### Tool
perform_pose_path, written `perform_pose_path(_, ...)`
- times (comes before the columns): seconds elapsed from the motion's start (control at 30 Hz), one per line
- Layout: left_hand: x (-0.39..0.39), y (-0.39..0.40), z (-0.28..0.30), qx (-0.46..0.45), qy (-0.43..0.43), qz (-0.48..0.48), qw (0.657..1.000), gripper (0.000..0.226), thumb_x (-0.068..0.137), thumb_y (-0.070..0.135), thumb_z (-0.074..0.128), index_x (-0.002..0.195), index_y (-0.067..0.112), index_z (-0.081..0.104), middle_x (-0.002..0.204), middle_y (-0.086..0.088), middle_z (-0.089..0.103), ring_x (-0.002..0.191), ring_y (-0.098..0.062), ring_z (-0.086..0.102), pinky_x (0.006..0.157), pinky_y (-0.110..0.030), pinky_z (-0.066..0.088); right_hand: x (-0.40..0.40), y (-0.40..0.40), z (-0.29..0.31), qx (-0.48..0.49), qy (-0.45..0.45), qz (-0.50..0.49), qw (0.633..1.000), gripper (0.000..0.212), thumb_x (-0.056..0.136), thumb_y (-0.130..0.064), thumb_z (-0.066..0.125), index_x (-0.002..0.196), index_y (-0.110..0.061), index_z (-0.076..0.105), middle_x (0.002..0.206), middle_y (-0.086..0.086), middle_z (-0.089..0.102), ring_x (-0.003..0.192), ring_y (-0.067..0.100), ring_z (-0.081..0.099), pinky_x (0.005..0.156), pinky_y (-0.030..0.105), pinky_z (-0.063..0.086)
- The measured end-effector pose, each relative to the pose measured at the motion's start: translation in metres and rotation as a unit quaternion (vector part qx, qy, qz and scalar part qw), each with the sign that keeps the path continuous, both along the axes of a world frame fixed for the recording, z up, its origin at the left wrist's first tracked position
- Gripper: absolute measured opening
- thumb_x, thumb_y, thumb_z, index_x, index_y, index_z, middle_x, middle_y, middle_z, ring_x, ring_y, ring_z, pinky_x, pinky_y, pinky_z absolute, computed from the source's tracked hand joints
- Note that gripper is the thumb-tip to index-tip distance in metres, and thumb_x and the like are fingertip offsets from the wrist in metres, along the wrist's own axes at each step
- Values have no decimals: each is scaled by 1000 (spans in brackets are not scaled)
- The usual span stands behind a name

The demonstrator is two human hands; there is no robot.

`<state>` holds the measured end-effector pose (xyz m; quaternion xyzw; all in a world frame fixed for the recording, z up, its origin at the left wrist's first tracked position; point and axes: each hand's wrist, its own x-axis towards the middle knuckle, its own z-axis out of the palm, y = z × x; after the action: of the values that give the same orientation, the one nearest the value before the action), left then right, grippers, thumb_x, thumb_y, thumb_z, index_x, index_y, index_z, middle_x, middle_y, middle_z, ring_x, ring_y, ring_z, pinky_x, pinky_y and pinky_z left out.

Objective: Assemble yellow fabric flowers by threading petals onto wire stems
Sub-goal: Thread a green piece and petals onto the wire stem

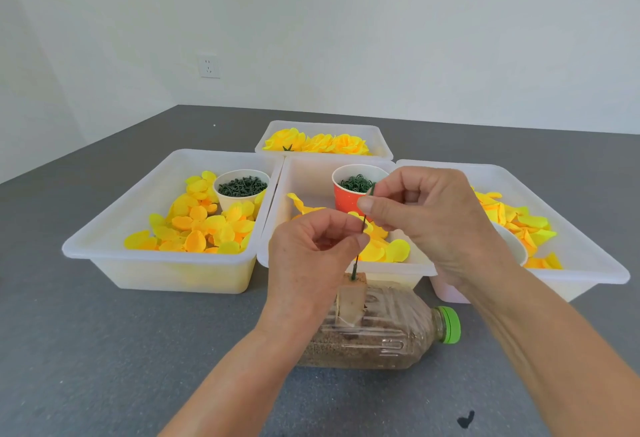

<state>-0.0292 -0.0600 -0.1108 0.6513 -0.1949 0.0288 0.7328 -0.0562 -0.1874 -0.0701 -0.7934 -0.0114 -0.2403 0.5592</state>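
The stem [360,242] stands upright in a foam block [352,298] on a sand-filled bottle [374,336] (ballast, I'd guess), so both hands work freely. The left hand [311,256] pinches its middle to steady it; the right hand [426,214] pinches its top, just before the petal tray [311,173].

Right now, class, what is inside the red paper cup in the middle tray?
The red paper cup holds small dark green rings, piled near its rim. The right hand covers the cup's right side, so how deep they go is hidden.
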Motion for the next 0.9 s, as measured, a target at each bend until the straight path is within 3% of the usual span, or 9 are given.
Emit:
perform_pose_path(0.1, 0, -1, 0, 0, 3, -2, 1000, 24, 74, -4, 72, 67, 19, 70, 63, 4, 68, 61, -5, 59, 62, -16, 50, -2, -1, 1, 65, 34, 50, 996, 6, 78, -7, 70, 75, -12, 70, 59, -2, 63, 54, 7, 56, 54, 20, 48)
perform_pose_path(0.23, -1, -3, 0, -9, 1, -20, 1000, 18, 78, 1, 71, 72, 17, 72, 65, 6, 70, 62, -3, 59, 63, -14, 49, -4, -7, 4, 51, 36, 61, 996, 6, 79, -13, 70, 74, -15, 74, 71, 12, 69, 61, 8, 60, 58, 20, 51)
perform_pose_path(0.37, 0, -4, -2, -21, 1, -14, 1000, 18, 77, 1, 71, 70, 18, 72, 66, 3, 70, 64, -5, 59, 63, -14, 48, -2, -3, -3, 12, -23, 26, 999, 11, 74, -12, 74, 66, -19, 71, 58, -3, 66, 56, 4, 55, 57, 17, 47)
perform_pose_path(0.47, 0, -5, -3, -21, -2, -11, 1000, 18, 77, 1, 72, 70, 17, 72, 65, 3, 69, 62, -5, 57, 62, -15, 48, 0, 2, -8, 8, -60, -4, 998, 15, 73, -12, 77, 63, -20, 69, 59, -2, 66, 55, 6, 54, 54, 22, 46)
perform_pose_path(0.67, 0, -5, -3, -24, -5, -15, 1000, 11, 77, 3, 72, 73, 13, 73, 69, -3, 71, 64, -7, 58, 64, -18, 49, 0, 10, -16, -5, -100, -44, 994, 22, 75, -9, 76, 62, -22, 64, 55, -12, 63, 47, 0, 53, 49, 14, 43)
perform_pose_path(0.8, 1, -4, -3, -22, -12, -11, 1000, 17, 77, 2, 72, 70, 18, 72, 64, 5, 69, 62, -4, 58, 64, -17, 49, 0, 10, -16, 104, -66, -4, 992, 11, 68, -19, 75, 63, -16, 65, 53, -9, 62, 49, 2, 52, 49, 15, 44)
perform_pose_path(0.9, 1, -4, -3, -19, -16, -13, 1000, 19, 77, 1, 72, 70, 18, 71, 64, 6, 69, 63, -5, 59, 64, -17, 49, 0, 4, -14, 97, -27, 30, 994, 7, 74, -12, 72, 69, -14, 68, 57, -7, 63, 51, 5, 51, 51, 17, 44)
